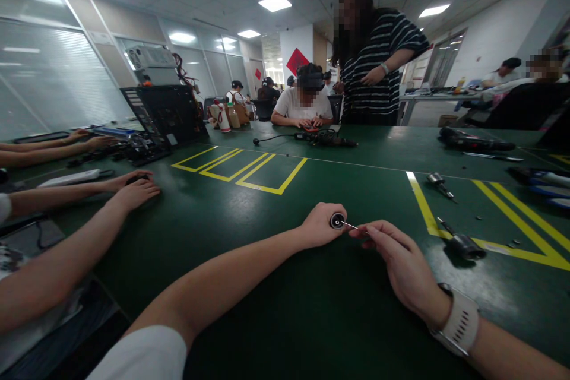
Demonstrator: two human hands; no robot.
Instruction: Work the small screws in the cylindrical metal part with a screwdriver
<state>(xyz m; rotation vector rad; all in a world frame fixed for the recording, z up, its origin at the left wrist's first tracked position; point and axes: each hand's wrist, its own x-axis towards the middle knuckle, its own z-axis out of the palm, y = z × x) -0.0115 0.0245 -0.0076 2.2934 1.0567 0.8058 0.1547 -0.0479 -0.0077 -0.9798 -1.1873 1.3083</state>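
My left hand (318, 225) is closed around a small black cylindrical part (337, 221), its round end facing right. My right hand (394, 255) pinches a thin metal rod (351, 226) whose tip touches the middle of that round end. Both hands rest low over the dark green table (276, 285), near its centre. A pale watch band (458, 323) is on my right wrist.
A black cylindrical piece (463, 244) and a screwdriver (440, 184) lie to the right by yellow tape lines (512, 219). A co-worker's hands (133, 187) rest at the left. A black tool (472, 141) and an open black chassis (164, 116) sit farther back; a seated person (305, 104) and a standing person (376, 59) are beyond.
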